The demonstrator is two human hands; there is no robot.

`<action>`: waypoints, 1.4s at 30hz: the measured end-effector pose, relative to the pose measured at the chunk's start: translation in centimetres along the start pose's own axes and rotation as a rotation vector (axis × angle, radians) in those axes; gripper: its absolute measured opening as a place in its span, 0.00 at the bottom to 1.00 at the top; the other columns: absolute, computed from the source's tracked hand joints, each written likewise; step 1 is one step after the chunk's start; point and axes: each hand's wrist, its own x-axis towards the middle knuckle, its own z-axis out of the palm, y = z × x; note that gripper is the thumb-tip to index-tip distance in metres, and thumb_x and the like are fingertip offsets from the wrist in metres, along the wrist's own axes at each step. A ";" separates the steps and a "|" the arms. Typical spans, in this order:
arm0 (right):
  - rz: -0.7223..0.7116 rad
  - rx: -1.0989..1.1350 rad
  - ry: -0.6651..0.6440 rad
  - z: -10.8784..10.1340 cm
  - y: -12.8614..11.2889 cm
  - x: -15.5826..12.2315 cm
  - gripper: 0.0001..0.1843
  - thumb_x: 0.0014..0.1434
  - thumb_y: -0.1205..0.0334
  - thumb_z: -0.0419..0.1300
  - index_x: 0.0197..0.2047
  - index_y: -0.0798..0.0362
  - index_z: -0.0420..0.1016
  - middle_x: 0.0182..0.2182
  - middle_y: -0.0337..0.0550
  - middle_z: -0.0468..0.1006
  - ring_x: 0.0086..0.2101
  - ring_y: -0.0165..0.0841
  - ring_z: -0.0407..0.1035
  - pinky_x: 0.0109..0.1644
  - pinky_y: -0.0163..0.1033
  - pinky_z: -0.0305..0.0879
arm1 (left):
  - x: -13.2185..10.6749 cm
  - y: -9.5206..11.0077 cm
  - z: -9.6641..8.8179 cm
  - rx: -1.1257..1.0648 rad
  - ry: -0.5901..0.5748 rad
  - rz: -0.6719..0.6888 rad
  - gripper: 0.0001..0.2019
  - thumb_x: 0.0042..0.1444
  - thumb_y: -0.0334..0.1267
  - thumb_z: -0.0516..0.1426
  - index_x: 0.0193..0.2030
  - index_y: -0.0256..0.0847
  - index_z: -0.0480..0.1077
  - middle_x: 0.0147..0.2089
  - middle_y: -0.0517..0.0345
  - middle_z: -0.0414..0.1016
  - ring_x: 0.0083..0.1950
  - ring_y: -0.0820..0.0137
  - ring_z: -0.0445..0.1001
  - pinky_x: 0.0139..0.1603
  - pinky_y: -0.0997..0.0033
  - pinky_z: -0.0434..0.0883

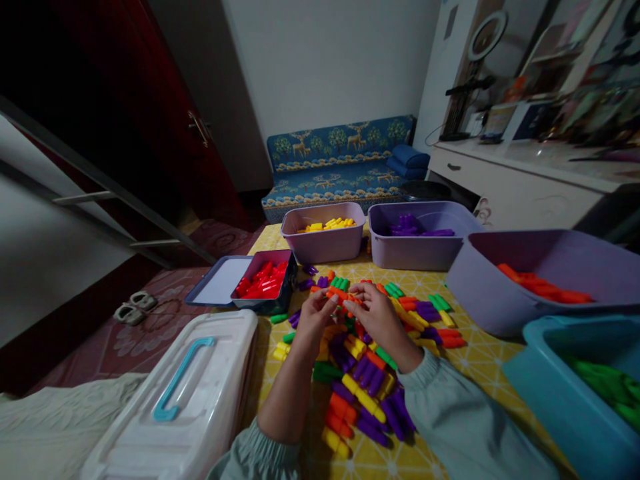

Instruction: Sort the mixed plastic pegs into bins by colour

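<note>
My left hand (pixel 319 317) and my right hand (pixel 376 312) meet over the yellow-covered table, each with its fingers closed on orange plastic toy blocks (pixel 341 294). My fingers cover part of these blocks, so how they join is hard to see. Below and around both hands spreads a loose pile of finger-shaped blocks in yellow, purple, green and orange. Among them, a long yellow block (pixel 364 398) and a stack of orange blocks (pixel 341 415) lie nearest to me. A group of green blocks (pixel 440 302) lies to the right of my right hand.
Beyond the pile stand a bin of yellow blocks (pixel 323 252) and a bin of purple blocks (pixel 417 253). On the right are a lilac bin (pixel 480 293) with orange blocks and a teal bin (pixel 560 387) with green ones. A box of red blocks (pixel 263 280) and a white lidded case (pixel 200 393) sit left.
</note>
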 end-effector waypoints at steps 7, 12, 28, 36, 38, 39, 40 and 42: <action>0.088 0.144 -0.102 0.0 -0.8 -0.2 0.16 0.52 0.56 0.62 0.43 0.53 0.73 0.28 0.39 0.76 0.25 0.31 0.71 0.27 0.35 0.68 | 0.0 -0.1 -0.1 -0.015 -0.009 -0.015 0.21 0.43 0.48 0.69 0.40 0.36 0.74 0.30 0.60 0.74 0.27 0.78 0.70 0.28 0.80 0.70; 0.071 0.115 -0.108 0.1 -1.0 -0.3 0.15 0.52 0.57 0.61 0.43 0.53 0.74 0.27 0.39 0.77 0.25 0.33 0.73 0.29 0.36 0.70 | 0.0 -0.3 -0.3 -0.031 -0.013 -0.026 0.20 0.42 0.47 0.69 0.37 0.36 0.75 0.29 0.60 0.74 0.27 0.78 0.70 0.28 0.80 0.70; 0.016 0.043 -0.141 0.5 0.7 -0.3 0.23 0.47 0.65 0.66 0.49 0.50 0.76 0.34 0.42 0.81 0.32 0.35 0.75 0.35 0.39 0.73 | -0.1 -0.6 0.1 0.068 0.032 -0.012 0.28 0.44 0.51 0.67 0.49 0.36 0.72 0.37 0.52 0.78 0.30 0.71 0.75 0.28 0.76 0.72; -0.017 -0.248 -0.136 -3.0 -1.3 0.6 0.21 0.50 0.59 0.65 0.49 0.50 0.77 0.43 0.46 0.80 0.31 0.34 0.76 0.35 0.39 0.72 | 0.4 -1.0 -0.5 -0.040 0.134 -0.002 0.27 0.39 0.45 0.69 0.46 0.36 0.72 0.37 0.54 0.79 0.31 0.72 0.76 0.31 0.76 0.72; 0.004 -0.437 0.047 -6.0 -1.1 1.6 0.14 0.52 0.57 0.63 0.42 0.51 0.79 0.39 0.46 0.81 0.36 0.37 0.76 0.40 0.40 0.71 | 0.6 -1.1 -0.7 -0.075 0.166 -0.005 0.26 0.38 0.44 0.69 0.45 0.35 0.72 0.34 0.56 0.78 0.30 0.73 0.75 0.30 0.76 0.71; 0.062 -0.548 0.116 -7.5 -0.9 2.0 0.12 0.54 0.57 0.62 0.40 0.52 0.79 0.37 0.47 0.81 0.37 0.38 0.76 0.42 0.40 0.70 | 0.7 -1.2 -0.7 -0.083 0.183 -0.010 0.26 0.37 0.43 0.69 0.44 0.35 0.72 0.32 0.56 0.78 0.28 0.74 0.75 0.29 0.77 0.71; 0.122 -0.664 0.151 -9.0 -0.6 2.3 0.11 0.56 0.57 0.59 0.39 0.52 0.79 0.37 0.48 0.81 0.38 0.39 0.76 0.42 0.40 0.69 | 0.8 -1.3 -0.7 -0.088 0.196 -0.012 0.27 0.37 0.43 0.69 0.44 0.35 0.72 0.31 0.57 0.77 0.27 0.74 0.74 0.28 0.78 0.70; 0.229 -0.902 0.136 -11.2 0.0 2.5 0.14 0.58 0.54 0.57 0.40 0.53 0.79 0.40 0.52 0.81 0.41 0.42 0.75 0.45 0.42 0.67 | 0.9 -1.4 -0.8 -0.093 0.205 -0.009 0.27 0.37 0.42 0.69 0.45 0.34 0.72 0.31 0.58 0.76 0.26 0.75 0.73 0.26 0.79 0.69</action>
